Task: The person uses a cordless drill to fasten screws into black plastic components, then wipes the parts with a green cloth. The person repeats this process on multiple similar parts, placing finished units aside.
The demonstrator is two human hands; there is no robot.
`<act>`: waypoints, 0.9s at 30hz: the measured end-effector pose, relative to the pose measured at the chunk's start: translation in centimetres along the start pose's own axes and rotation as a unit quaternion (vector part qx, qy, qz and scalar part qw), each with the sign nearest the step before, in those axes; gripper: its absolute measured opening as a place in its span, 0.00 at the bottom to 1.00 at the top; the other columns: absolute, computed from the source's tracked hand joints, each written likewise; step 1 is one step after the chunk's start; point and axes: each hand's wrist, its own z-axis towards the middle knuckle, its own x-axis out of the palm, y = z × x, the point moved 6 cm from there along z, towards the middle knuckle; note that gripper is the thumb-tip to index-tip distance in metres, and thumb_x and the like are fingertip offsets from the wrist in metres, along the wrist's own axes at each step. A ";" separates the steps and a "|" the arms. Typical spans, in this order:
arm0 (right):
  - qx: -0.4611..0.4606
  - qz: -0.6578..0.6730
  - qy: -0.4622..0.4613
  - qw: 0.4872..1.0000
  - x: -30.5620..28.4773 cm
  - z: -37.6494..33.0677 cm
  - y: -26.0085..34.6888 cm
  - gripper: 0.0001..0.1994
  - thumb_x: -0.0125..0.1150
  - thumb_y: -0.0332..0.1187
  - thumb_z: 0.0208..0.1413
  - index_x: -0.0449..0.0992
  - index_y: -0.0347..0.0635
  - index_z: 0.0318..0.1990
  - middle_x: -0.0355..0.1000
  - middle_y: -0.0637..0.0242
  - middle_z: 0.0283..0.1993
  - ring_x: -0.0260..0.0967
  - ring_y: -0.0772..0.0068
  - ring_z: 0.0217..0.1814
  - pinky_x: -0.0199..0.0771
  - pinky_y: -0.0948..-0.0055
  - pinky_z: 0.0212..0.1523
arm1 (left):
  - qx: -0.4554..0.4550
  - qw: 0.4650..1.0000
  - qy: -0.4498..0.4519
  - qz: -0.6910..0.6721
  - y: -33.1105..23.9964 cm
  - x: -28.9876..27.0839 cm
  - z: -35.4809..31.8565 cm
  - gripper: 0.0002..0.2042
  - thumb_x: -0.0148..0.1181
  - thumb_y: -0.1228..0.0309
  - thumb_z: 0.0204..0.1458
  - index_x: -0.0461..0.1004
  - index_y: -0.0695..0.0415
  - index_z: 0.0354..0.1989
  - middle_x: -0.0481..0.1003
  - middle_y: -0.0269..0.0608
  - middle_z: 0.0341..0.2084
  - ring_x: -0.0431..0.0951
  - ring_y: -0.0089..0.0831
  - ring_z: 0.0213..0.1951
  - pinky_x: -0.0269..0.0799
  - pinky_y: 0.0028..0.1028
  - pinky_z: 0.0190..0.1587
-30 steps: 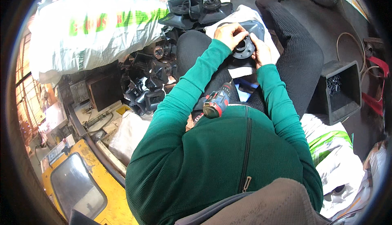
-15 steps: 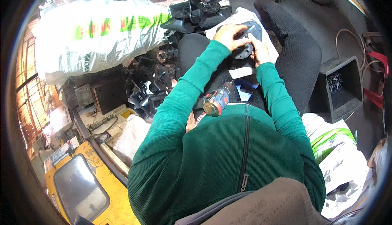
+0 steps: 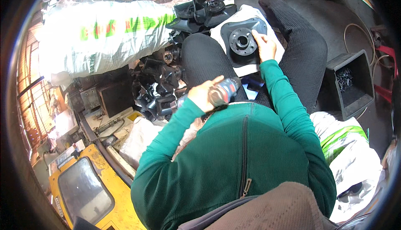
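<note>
Between my knees a black plastic part (image 3: pixel 234 45) with a squarish base and a round, holed flange lies on a white bag (image 3: pixel 245 68). My right hand (image 3: pixel 265 47) pinches the right side of its flange, thumb and fingertips at the rim. Lower left, close to my belly, my left hand (image 3: pixel 202 97) is wrapped around a cordless drill (image 3: pixel 228 89), its chuck toward the upper right. The drill is slightly blurred by motion.
More black plastic parts (image 3: pixel 202 13) are heaped beyond my left knee and beside my left thigh. A full white sack (image 3: pixel 112 34) lies to the left. On the right stands a grey bin (image 3: pixel 358 100) of screws. A yellow machine (image 3: pixel 90 159) is lower left.
My left hand has left the plastic part and come back to grip the drill, which was lying at my lap. The right hand stays at the part, whose flange now shows fully.
</note>
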 end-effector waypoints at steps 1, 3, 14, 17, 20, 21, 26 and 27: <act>-0.023 -0.009 0.006 1.000 0.0 0.4 0.1 0.16 0.68 0.43 0.44 0.80 0.39 0.31 0.74 0.67 0.26 0.67 0.79 0.29 0.67 0.77 0.35 | 0.004 0.999 -0.038 -0.025 -0.5 -2.1 0.7 0.31 0.64 0.68 0.40 0.62 0.52 0.57 0.71 0.44 0.44 0.74 0.41 0.44 0.70 0.33 0.49; -0.024 -0.016 0.026 0.999 0.5 0.4 1.1 0.15 0.68 0.43 0.45 0.81 0.40 0.34 0.76 0.65 0.29 0.70 0.78 0.31 0.68 0.76 0.37 | 0.008 0.990 -0.118 -0.081 -1.5 -5.8 1.2 0.26 0.67 0.68 0.39 0.68 0.54 0.51 0.73 0.42 0.43 0.75 0.40 0.45 0.70 0.33 0.50; -0.028 0.009 0.078 0.997 1.4 1.0 0.7 0.13 0.66 0.40 0.46 0.81 0.43 0.37 0.75 0.72 0.27 0.63 0.85 0.25 0.65 0.80 0.30 | -0.008 0.997 -0.072 -0.022 -0.8 -10.2 8.6 0.31 0.70 0.70 0.37 0.64 0.59 0.53 0.72 0.45 0.47 0.74 0.35 0.48 0.70 0.31 0.52; -0.016 0.010 0.077 0.997 1.5 0.8 0.7 0.13 0.67 0.40 0.46 0.81 0.43 0.37 0.73 0.74 0.25 0.59 0.86 0.23 0.61 0.81 0.26 | -0.041 0.997 -0.053 -0.043 -0.1 -9.8 8.9 0.31 0.70 0.71 0.37 0.64 0.60 0.53 0.72 0.46 0.46 0.75 0.35 0.47 0.71 0.30 0.51; -0.014 0.011 0.070 0.997 1.3 0.7 0.8 0.13 0.67 0.40 0.46 0.81 0.43 0.37 0.71 0.76 0.22 0.57 0.87 0.21 0.60 0.81 0.25 | -0.063 0.993 -0.052 -0.082 -0.3 -9.5 8.9 0.31 0.70 0.71 0.37 0.64 0.60 0.53 0.73 0.45 0.46 0.76 0.35 0.46 0.72 0.30 0.50; -0.015 0.012 0.068 0.997 1.3 0.8 0.8 0.13 0.67 0.40 0.45 0.81 0.43 0.37 0.70 0.76 0.21 0.56 0.87 0.21 0.59 0.81 0.24 | -0.056 0.993 -0.060 -0.087 -0.3 -9.6 8.9 0.31 0.70 0.71 0.37 0.65 0.60 0.53 0.73 0.45 0.45 0.76 0.35 0.46 0.72 0.30 0.50; -0.016 0.014 0.068 0.997 1.4 0.8 0.6 0.14 0.68 0.40 0.45 0.81 0.43 0.37 0.65 0.78 0.18 0.54 0.88 0.21 0.56 0.81 0.23 | -0.030 0.997 -0.071 -0.025 -0.9 -9.7 9.2 0.29 0.69 0.69 0.38 0.66 0.60 0.51 0.73 0.45 0.44 0.76 0.36 0.45 0.72 0.30 0.49; -0.016 0.018 0.068 0.997 1.3 0.8 0.8 0.14 0.68 0.40 0.45 0.81 0.43 0.37 0.65 0.79 0.18 0.54 0.88 0.21 0.56 0.81 0.23 | -0.017 0.998 -0.067 0.006 -1.0 -9.8 9.3 0.28 0.69 0.68 0.39 0.66 0.60 0.51 0.73 0.45 0.44 0.76 0.37 0.44 0.72 0.30 0.48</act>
